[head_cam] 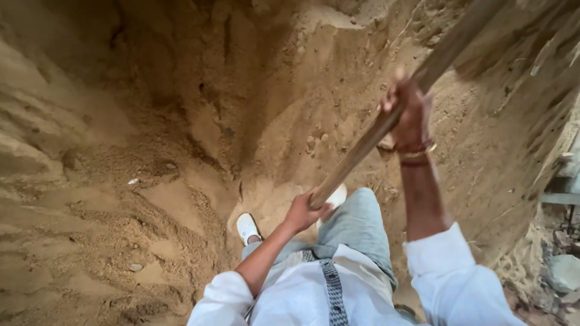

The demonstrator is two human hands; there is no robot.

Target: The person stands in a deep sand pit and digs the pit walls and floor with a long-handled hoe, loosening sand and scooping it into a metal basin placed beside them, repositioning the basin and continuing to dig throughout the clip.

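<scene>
I hold a long wooden handle [374, 130] that runs from low centre up to the top right. My left hand [303, 211] grips its lower end, just above my knee. My right hand [409, 115] is closed around the shaft higher up; a bangle and thread sit on that wrist. The tool's head is out of view. I stand in a sandy pit, in a white shirt, grey trousers and white shoes [247, 227].
Steep walls of loose brown sand [199, 90] rise in front and to the right. Crumbled sand with small stones [136, 267] covers the floor at left. Rubble and a grey stone [565, 271] lie at the far right edge.
</scene>
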